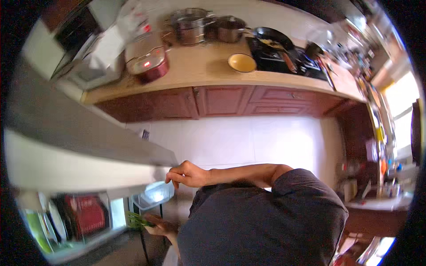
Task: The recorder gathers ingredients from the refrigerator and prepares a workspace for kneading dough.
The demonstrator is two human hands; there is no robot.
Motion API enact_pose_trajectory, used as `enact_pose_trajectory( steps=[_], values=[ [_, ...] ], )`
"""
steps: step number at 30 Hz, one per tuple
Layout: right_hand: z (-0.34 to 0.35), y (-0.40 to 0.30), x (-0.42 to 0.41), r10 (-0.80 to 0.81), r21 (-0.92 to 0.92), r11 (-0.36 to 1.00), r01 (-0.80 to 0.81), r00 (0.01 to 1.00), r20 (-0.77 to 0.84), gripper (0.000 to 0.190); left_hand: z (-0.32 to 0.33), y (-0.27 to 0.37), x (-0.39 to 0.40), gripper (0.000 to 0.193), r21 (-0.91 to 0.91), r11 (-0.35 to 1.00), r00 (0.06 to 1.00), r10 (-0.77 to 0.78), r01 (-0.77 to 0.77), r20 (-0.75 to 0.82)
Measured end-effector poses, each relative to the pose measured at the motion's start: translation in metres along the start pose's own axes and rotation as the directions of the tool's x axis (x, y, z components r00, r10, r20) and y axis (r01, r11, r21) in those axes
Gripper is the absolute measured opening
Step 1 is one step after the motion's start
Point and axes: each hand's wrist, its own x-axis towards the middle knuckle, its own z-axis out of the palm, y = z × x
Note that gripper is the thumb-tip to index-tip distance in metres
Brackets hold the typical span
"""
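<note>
My right hand [188, 174] is at the free edge of a grey and white door [100, 169], its bent fingers curled over that edge. Lower down, my left hand [159, 227] holds a small bunch of green stalks [135, 220], blurred, probably a vegetable. A clear plastic container or bin [153, 196] shows between my two hands, left of the right fingers. Behind the door's inner side, a lit compartment with a glass-like shelf edge [90, 247] holds a red packet or box [89, 212] and other upright items.
A wooden counter [199, 66] runs along the top, bearing a red appliance with a lit display [151, 66], metal pots [191, 28], a yellow bowl [242, 63] and a frying pan [273, 38] with food on the hob. Red-brown cabinets [223, 99] stand below. Pale floor tiles [233, 139] lie between.
</note>
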Motion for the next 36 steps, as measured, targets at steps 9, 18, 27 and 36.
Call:
enact_pose_trajectory(
  steps=[9,18,27,36],
  values=[
    [-0.063,0.005,-0.078,0.182,0.103,0.983,-0.153,0.891,-0.415,0.041,0.088,0.066,-0.016,0.024,-0.06,0.998,0.68,0.066,-0.033,0.73],
    [-0.109,-0.013,-0.121,0.144,0.541,0.813,0.217,0.824,-0.547,0.039,0.196,0.158,-0.04,0.047,0.378,0.55,-0.393,-0.098,0.745,0.915],
    [-0.127,-0.004,-0.16,0.204,0.416,0.818,0.398,0.475,-0.856,0.033,0.235,0.198,-0.059,0.05,0.629,0.433,-0.714,0.052,0.646,0.698],
    [-0.151,0.042,-0.134,0.377,0.545,0.813,0.203,0.531,-0.759,0.039,0.25,0.158,-0.046,0.055,0.721,0.351,-0.789,0.098,0.598,0.606]
  ],
)
